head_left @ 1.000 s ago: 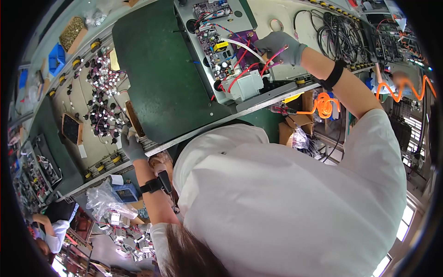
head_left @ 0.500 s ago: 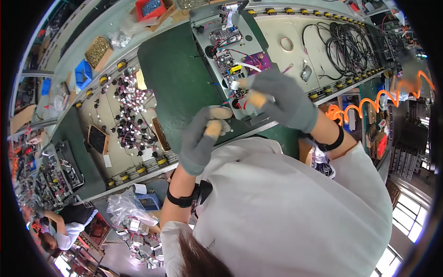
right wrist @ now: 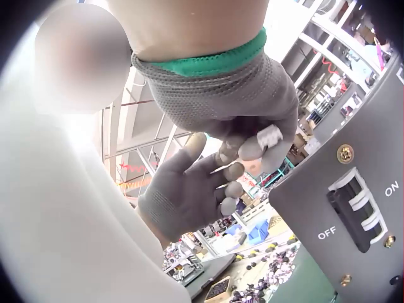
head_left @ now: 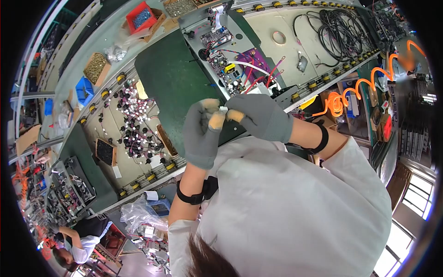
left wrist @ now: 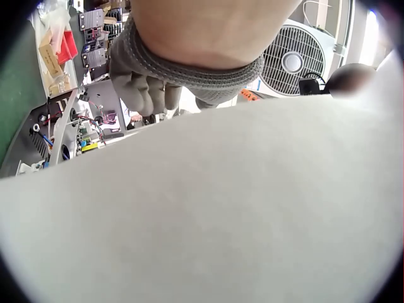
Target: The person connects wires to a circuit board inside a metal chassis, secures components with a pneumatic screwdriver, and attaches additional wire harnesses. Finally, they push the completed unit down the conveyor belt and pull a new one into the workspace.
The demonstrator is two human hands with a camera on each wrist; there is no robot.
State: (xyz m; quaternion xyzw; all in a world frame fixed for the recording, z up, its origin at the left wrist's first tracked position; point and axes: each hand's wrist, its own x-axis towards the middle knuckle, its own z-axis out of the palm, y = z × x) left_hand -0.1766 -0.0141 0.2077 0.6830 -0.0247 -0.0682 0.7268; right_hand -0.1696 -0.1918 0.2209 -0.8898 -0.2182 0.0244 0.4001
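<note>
My gloved left hand (head_left: 201,137) and gloved right hand (head_left: 265,119) meet fingertip to fingertip over the green mat (head_left: 168,69), close to its front edge. A small white plug connector (right wrist: 269,136) is pinched in the right fingers, as the right wrist view shows. Curled toward it from the other side are the left thumb and fingers; I cannot tell whether they hold anything. Just beyond the hands lies an open metal chassis (head_left: 196,42) with circuit boards, a purple board (head_left: 254,59) and loose red wires (head_left: 275,69).
Left of the mat sits a pile of short cables with white plugs (head_left: 134,111), beside a small box of black parts (head_left: 105,151). A tape ring (head_left: 278,38) and coiled black cables (head_left: 341,34) lie to the right. An orange coiled hose (head_left: 334,104) hangs below the bench edge.
The left hand has come from the cable pile to the middle front. The right hand has left the chassis wires and moved left and nearer to join it.
</note>
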